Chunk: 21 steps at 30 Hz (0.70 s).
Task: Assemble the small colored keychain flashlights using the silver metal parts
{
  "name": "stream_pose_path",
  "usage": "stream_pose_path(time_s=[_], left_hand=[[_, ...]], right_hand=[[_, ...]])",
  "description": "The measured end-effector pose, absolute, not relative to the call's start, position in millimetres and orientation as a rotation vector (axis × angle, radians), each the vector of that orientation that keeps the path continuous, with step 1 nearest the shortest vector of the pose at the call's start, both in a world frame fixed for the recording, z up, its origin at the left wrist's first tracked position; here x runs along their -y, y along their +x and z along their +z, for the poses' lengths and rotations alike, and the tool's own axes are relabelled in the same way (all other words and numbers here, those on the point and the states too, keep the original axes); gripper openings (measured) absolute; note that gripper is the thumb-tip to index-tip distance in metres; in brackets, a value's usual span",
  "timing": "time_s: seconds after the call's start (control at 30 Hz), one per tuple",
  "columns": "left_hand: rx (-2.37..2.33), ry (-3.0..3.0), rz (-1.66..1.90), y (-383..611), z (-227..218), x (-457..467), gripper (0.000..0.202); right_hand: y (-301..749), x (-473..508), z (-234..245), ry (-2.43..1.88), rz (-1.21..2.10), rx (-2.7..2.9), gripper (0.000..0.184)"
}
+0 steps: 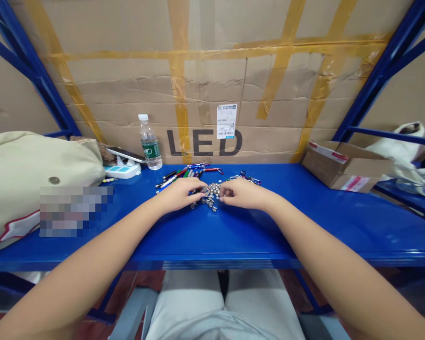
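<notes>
A loose pile of small shiny silver metal pieces [214, 190] lies on the blue table, between my two hands. My left hand [184, 193] is at the pile's left side, thumb and forefinger bent toward each other around what looks like one small silver metal piece. On the other side, my right hand [241, 192] has its fingers curled and pinched together at the edge of the pile. Whatever is between those fingertips is too small to make out. Several pens [179, 175] lie behind my left hand, and colored carabiner-like clips [246, 177] lie behind my right hand.
A water bottle [150, 146] stands at the back left, near a white power strip [123, 170] with a phone above it. A cream bag [38, 165] covers the left end. An open cardboard box [340, 165] sits at right. Large cardboard [134, 85] backs the blue table [212, 241].
</notes>
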<state>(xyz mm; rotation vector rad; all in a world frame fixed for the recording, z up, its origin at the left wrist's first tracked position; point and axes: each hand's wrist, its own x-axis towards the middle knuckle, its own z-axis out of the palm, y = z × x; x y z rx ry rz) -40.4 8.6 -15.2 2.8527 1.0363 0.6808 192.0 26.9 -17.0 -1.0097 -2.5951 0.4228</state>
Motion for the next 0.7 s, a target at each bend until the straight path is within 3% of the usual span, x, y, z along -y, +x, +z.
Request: stream_pose_path(time_s=[0.37,0.7], left_hand=[[-1.033,2.848,0.655,-41,-15,-9,0.020],[-1.018,2.840,0.665,-40,-15,-8,0.021]], right_hand=[[196,-50,-30,-1.086,0.246,2.619,0.015],[192,-48,-28,-1.162,0.396,2.634,0.014]])
